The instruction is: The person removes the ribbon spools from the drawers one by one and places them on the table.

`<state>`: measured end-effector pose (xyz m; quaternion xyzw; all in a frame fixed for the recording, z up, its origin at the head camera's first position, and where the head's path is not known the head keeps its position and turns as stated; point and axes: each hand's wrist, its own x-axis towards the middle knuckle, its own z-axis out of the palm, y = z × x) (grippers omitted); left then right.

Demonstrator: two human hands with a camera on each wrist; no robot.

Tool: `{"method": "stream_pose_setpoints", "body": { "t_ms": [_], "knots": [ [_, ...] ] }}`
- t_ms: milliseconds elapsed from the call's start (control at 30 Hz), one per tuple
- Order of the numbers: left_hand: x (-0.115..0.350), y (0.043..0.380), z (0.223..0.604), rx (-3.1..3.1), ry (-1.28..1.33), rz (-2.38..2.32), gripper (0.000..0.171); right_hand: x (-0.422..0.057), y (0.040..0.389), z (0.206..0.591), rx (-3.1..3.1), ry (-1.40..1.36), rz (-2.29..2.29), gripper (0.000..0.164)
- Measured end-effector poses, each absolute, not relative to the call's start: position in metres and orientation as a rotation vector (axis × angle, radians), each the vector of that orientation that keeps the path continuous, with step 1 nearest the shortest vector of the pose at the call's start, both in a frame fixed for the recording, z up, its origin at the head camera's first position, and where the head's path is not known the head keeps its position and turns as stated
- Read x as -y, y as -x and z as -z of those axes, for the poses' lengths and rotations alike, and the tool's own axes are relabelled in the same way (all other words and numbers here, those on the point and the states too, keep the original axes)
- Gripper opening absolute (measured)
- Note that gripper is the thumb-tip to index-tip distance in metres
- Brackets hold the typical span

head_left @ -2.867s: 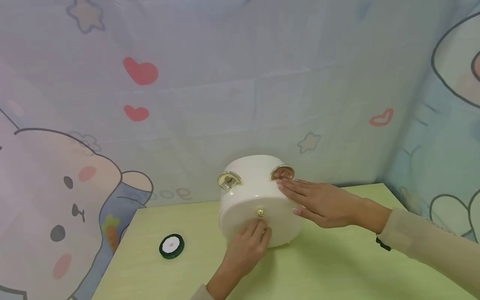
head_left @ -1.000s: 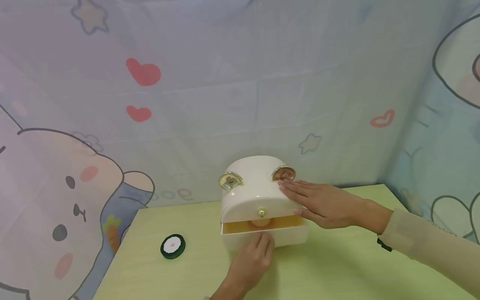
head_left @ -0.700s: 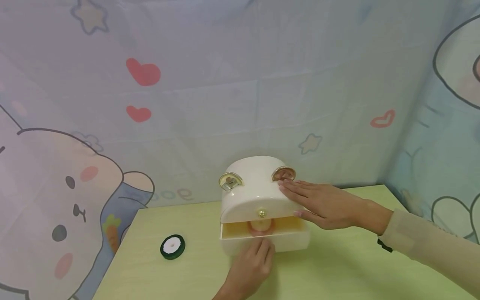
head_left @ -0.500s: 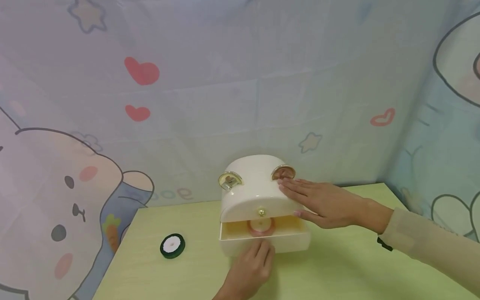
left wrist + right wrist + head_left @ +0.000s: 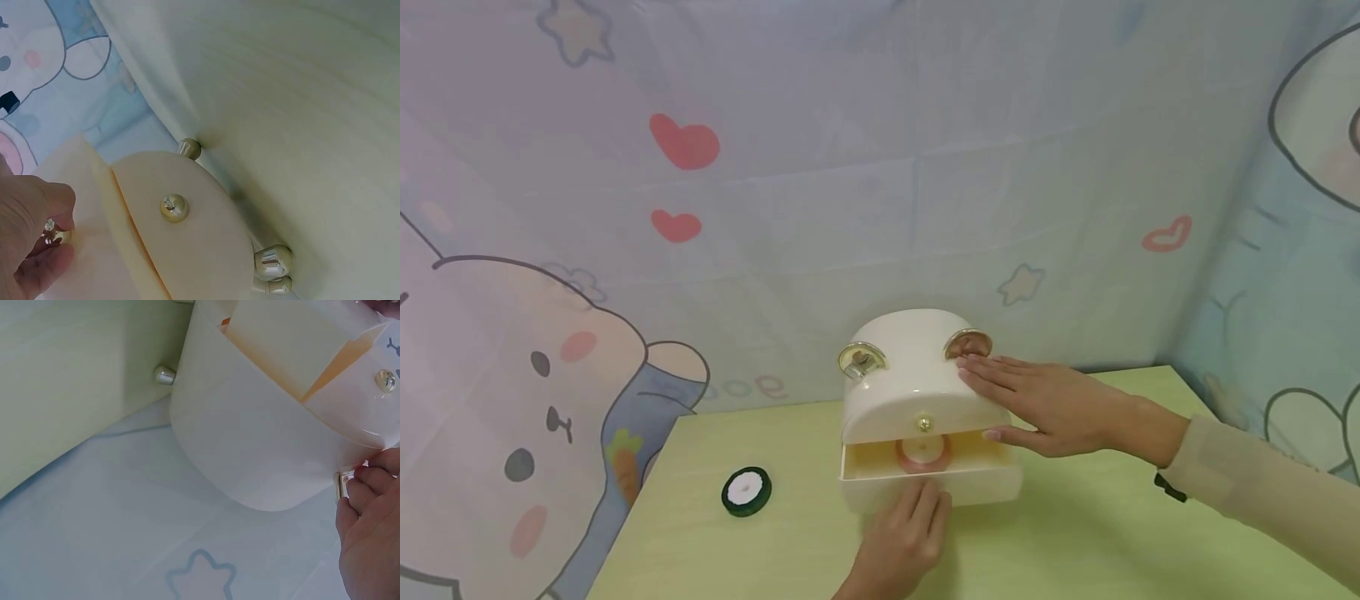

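Observation:
A white rounded drawer box with gold ear-like trims and gold ball feet stands on the table. Its middle drawer is pulled out toward me. My left hand pinches that drawer's gold knob between thumb and fingers. Inside the drawer lies a pink ribbon roll with a pale core, partly hidden by the front wall. My right hand rests with straight fingers on the box's upper right side, beside the right gold ear.
A dark green ribbon roll with a white core lies on the pale green table, left of the box. Other gold knobs mark the top drawer and the bottom drawer. A printed cloth hangs behind.
My left hand has drawn the middle drawer out toward me from shut, and the pink ribbon roll has come into view. Over the last half second little has moved. My right hand stays on the box.

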<state>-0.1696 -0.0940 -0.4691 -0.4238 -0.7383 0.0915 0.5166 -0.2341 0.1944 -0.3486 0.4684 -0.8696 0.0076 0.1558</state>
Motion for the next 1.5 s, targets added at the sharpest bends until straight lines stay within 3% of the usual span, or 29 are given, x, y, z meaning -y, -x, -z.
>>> {"method": "stream_pose_setpoints", "body": {
  "t_ms": [700, 1000, 1333, 1500],
  "knots": [
    [0.089, 0.166, 0.469, 1.629, 1.024, -0.219, 0.033, -0.194, 0.232, 0.349, 2.457, -1.335, -0.023, 0.077],
    [0.086, 0.140, 0.461, 1.677, 1.062, -0.156, 0.039, -0.194, 0.232, 0.350, 2.441, -1.343, -0.013, 0.077],
    [0.092, 0.130, 0.469, 1.741, 1.112, -0.118, 0.058, -0.193, 0.232, 0.350, 2.461, -1.340, -0.024, 0.078],
    [0.091, 0.124, 0.470, 1.687, 1.086, -0.149, 0.053, -0.193, 0.232, 0.351, 2.444, -1.338, -0.019, 0.079]
  ]
}}
